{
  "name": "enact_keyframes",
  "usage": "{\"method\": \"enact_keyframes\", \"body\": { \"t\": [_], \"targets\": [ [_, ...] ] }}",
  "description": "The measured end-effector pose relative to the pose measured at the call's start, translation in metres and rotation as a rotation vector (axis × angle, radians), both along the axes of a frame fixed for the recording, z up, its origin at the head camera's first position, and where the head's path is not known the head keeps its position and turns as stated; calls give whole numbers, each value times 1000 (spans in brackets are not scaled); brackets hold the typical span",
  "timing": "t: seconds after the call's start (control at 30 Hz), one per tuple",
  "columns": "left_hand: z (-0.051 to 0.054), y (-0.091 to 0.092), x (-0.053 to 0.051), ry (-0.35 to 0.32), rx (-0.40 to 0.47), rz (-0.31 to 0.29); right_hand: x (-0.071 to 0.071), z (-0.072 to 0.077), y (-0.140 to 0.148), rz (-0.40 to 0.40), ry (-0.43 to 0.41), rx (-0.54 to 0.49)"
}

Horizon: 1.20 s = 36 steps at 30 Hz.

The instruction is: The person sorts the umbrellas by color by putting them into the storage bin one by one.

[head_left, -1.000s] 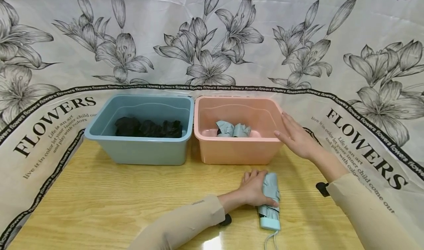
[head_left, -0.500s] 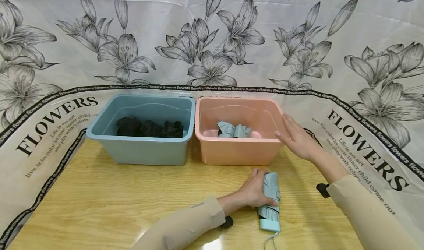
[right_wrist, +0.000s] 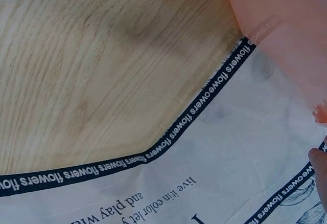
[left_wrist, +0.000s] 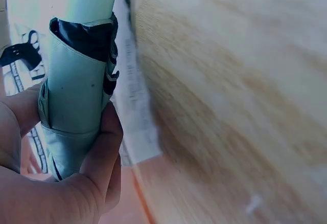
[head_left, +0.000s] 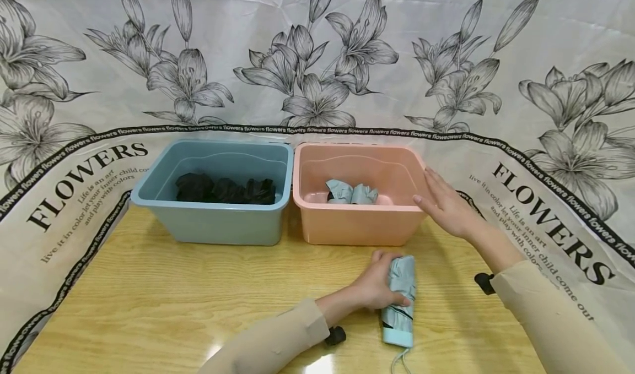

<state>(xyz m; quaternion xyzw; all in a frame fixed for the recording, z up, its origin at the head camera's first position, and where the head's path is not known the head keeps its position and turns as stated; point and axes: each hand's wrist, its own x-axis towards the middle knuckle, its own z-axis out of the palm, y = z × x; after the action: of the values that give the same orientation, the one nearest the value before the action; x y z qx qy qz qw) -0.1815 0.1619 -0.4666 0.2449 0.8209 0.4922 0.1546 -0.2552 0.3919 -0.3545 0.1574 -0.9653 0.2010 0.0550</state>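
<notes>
In the head view a folded light-blue umbrella (head_left: 403, 280) with a wrist cord lies at the front of the pink bin. My left hand (head_left: 374, 287) grips it from the left side. The left wrist view shows thumb and fingers around the umbrella's cloth (left_wrist: 76, 96), with dark lining peeking out at a fold. My right hand (head_left: 448, 209) rests on the right rim of the pink bin (head_left: 352, 228), fingers fairly straight. Two light-blue folded bundles (head_left: 339, 191) lie inside that bin. Only a bit of the right hand (right_wrist: 319, 170) shows in the right wrist view.
A blue bin (head_left: 223, 226) stands left of the pink one, holding several black bundles (head_left: 195, 188). Both bins sit at the back of the wooden table (head_left: 173, 297), before a flower-printed cloth (head_left: 268, 10).
My left hand and the umbrella have shifted slightly left over the last half second. The right hand keeps its place on the pink bin's rim.
</notes>
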Motion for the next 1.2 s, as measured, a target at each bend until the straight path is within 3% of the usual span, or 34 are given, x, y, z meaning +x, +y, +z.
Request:
{"method": "enact_keyframes", "body": {
  "t": [0.17, 0.4, 0.73, 0.97, 1.2],
  "targets": [
    [8, -9, 3, -17, 43, 20, 0, -1, 1, 13, -1, -7],
    [29, -25, 7, -19, 144, 31, 0, -1, 1, 29, 12, -17],
    [67, -55, 5, 84, 279, 67, 1, 0, 0, 17, -2, -5],
    [100, -80, -9, 187, 363, 117, 3, -1, 3, 15, 0, -10],
    [134, -111, -36, 293, 391, 194, 1, 1, 1, 16, -9, -12]
  ]
}}
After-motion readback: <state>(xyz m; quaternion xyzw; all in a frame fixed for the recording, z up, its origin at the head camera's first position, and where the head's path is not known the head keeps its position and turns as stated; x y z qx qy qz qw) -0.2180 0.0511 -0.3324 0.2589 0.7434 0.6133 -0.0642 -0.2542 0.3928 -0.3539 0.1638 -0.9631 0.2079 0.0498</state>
